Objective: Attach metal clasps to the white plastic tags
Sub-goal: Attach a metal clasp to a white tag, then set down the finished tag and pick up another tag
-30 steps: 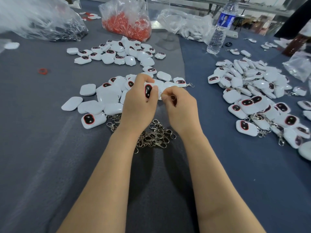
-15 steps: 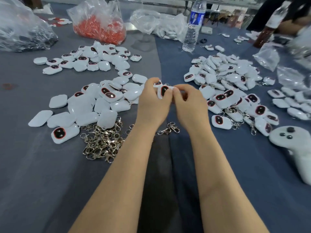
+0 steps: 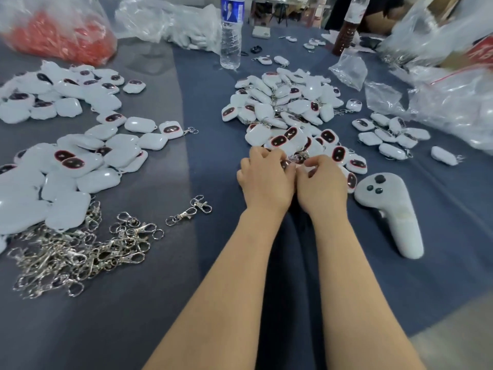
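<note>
White tag (image 3: 285, 164) at near edge of right-side pile (image 3: 290, 102): light, rigid, glossy, likely slippery; pinch flat faces. Left hand (image 3: 266, 180) grips it; right hand (image 3: 322, 184) curled beside, grip unclear

Soft even light, blurred, warped edges

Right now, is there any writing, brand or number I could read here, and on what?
Nothing reads clearly.
Water bottle: blue label, print too small.
Brown bottle: white and red label, blurred.
Red packaging, right edge: white marks, blurred.
White plastic tags: no wording visible.
</note>
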